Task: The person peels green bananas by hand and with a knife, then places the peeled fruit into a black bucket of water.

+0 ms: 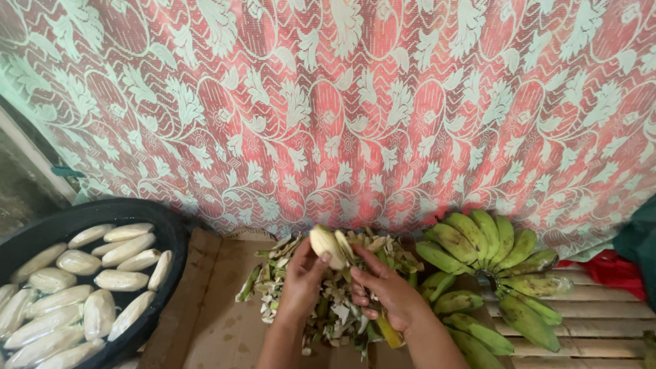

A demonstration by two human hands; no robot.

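Red lace curtain behind. Left hand grips banana over peel pile; right hand pinches peel strip. Best pull downward, steady.

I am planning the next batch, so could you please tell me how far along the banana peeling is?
Done: many peeled bananas fill the black tub, and a heap of peels lies on the cardboard. In hand: the left hand holds a half-peeled banana while the right hand strips its skin. Left: a green bunch unpeeled.
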